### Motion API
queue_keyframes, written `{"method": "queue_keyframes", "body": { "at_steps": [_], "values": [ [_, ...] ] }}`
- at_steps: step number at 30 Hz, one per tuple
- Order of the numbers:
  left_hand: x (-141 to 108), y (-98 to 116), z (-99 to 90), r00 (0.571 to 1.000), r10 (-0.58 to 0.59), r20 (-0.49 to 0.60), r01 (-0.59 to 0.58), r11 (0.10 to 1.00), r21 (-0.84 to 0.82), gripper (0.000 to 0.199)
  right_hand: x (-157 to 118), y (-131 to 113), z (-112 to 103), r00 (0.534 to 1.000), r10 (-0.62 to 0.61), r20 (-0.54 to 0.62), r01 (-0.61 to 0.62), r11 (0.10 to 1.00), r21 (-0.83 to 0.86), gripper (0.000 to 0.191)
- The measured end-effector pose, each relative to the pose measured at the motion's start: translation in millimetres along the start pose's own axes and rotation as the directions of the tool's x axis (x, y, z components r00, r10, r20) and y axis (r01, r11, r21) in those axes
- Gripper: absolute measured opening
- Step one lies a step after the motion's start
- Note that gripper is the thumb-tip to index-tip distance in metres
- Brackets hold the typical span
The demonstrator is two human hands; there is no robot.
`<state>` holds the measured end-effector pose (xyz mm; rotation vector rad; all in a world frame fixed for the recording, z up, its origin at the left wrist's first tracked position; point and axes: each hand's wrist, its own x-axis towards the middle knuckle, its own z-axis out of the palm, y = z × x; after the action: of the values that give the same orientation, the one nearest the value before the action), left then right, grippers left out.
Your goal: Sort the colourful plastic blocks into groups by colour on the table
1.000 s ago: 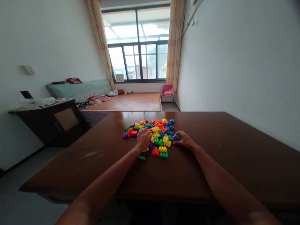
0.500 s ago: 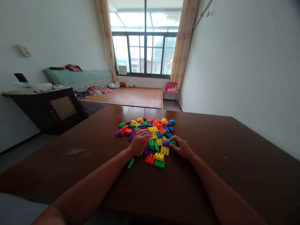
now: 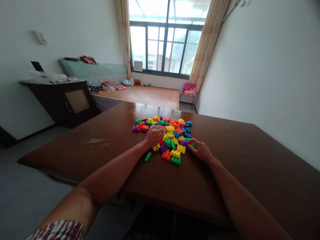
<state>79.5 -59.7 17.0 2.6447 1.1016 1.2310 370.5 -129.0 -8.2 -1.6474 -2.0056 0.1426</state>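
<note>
A heap of bullet-shaped plastic building blocks [image 3: 170,129] in several colours lies on the brown table [image 3: 125,133]. My left hand [image 3: 153,136] rests over the left side of the heap, palm down, fingers reaching out across the blocks. An orange bit shows beneath it; what lies under the palm is hidden. At the heap's right edge, my right hand [image 3: 201,150] pinches a purple block [image 3: 185,143] between thumb and fingers. A green block [image 3: 194,146] shows by those fingers, partly covered. Nearer me are joined orange blocks [image 3: 166,155], green blocks [image 3: 175,160] and yellow blocks [image 3: 175,153].
A single green block [image 3: 148,156] lies apart, left of the near blocks. Beyond the table stand a bed [image 3: 150,95] and a pink chair [image 3: 188,89]. A dark cabinet [image 3: 60,103] is on the left, and a white wall [image 3: 270,66] runs along the right.
The view has tilted down and shifted, so the heap appears higher and further right. My right hand keeps the purple block; my left hand stays over the heap.
</note>
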Motion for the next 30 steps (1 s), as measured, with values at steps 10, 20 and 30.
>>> {"method": "queue_keyframes", "body": {
  "at_steps": [10,20,30],
  "values": [
    [-1,-12,2.9,1.0,-0.023,-0.015,0.022,0.999,-0.032,0.024,7,5,-12,0.987,-0.068,-0.146,0.098,0.973,0.208,0.035],
    [-1,-9,5.1,0.999,-0.041,0.005,0.042,0.999,-0.024,0.023,-4,-42,-2,0.898,-0.429,0.097,0.418,0.901,0.115,0.032],
    [-3,-14,10.1,0.999,-0.033,0.021,0.033,0.999,0.009,0.021,-4,-46,0,0.938,-0.344,0.031,0.339,0.934,0.113,0.03]
  ]
}}
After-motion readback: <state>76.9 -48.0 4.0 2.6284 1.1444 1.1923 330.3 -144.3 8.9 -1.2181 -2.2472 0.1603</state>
